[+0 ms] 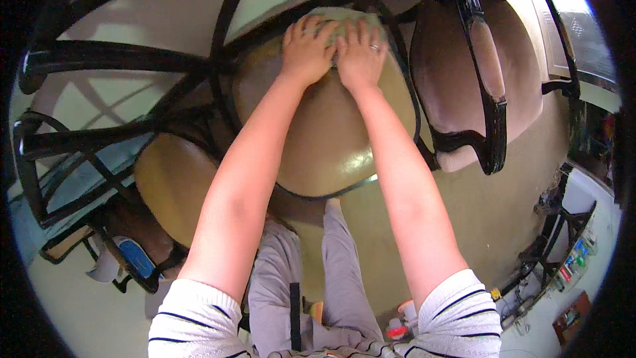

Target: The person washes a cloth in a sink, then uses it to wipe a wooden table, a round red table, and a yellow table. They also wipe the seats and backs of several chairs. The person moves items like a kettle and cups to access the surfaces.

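Note:
A rounded, glossy tan chair seat [324,139] with a dark rim lies in front of me. At its far end, a pale greenish cloth [338,14] shows around and beyond my fingers. My left hand [309,50] lies palm down on the cloth, fingers spread and slightly bent. Close beside it, my right hand [361,53] also presses palm down, with a ring on one finger and the fingertips a little blurred. Both arms are stretched forward over the seat. How much cloth lies under the palms is hidden.
To the right stands a brown-seated chair [477,73] with black arms. Another tan seat [175,189] is at the left, near black curved frame bars [119,59]. A blue-topped item [136,257] sits lower left. Cluttered shelving [570,258] stands at the right.

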`<state>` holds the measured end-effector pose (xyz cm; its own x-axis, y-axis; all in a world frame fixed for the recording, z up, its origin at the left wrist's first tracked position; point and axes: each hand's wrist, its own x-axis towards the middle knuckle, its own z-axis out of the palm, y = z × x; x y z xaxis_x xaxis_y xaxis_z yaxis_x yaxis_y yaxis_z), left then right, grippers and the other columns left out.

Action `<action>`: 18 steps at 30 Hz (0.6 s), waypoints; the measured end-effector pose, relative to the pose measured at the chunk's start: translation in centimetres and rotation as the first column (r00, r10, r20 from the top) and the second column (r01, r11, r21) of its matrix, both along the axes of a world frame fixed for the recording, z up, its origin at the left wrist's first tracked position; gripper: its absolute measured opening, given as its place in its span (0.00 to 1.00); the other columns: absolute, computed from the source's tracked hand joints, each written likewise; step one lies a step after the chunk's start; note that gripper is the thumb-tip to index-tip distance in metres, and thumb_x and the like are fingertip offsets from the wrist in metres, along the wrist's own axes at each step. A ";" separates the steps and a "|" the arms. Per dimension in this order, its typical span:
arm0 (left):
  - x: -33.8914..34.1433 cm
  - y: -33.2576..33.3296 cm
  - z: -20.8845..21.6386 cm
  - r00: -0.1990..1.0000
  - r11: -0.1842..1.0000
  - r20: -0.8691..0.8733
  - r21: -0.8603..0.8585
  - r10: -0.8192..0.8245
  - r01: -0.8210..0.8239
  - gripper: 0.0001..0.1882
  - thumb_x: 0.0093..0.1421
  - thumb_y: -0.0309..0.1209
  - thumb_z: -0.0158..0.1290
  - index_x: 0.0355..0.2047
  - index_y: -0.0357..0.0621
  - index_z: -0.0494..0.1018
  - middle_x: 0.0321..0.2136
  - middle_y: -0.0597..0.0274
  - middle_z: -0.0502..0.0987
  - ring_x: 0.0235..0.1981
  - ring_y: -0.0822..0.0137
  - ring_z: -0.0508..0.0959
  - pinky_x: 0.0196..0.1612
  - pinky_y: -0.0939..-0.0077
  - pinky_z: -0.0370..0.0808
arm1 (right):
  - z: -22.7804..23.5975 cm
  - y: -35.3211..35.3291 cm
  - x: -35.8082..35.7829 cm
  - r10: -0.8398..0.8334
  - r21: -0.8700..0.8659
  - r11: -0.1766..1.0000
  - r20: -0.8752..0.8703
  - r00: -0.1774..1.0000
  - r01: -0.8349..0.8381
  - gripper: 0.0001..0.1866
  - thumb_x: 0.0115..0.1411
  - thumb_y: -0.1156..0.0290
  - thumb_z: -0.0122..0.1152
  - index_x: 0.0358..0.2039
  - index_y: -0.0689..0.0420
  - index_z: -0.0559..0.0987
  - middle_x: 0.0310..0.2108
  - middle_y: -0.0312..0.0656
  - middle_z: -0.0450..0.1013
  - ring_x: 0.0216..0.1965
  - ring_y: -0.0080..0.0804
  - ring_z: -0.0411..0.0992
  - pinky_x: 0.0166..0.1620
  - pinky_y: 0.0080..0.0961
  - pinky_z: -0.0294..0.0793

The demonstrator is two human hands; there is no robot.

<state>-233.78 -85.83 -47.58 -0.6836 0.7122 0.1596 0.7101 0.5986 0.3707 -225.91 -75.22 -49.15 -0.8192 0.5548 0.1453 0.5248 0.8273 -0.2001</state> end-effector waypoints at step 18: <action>15.5 -21.0 3.2 0.931 0.966 0.299 -0.086 -0.208 0.243 0.25 0.58 0.33 0.55 0.58 0.57 0.69 0.64 0.54 0.61 0.67 0.46 0.57 0.67 0.44 0.53 | 4.0 -19.0 18.6 0.148 -0.376 0.921 0.092 0.985 -0.103 0.29 0.64 0.61 0.53 0.65 0.49 0.65 0.71 0.43 0.49 0.71 0.59 0.41 0.68 0.61 0.38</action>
<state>-218.27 -106.80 -44.40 -0.5069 0.8544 -0.1138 0.7064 0.4874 0.5132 -207.35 -94.22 -45.11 -0.8843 0.4420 -0.1503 0.4596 0.7672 -0.4475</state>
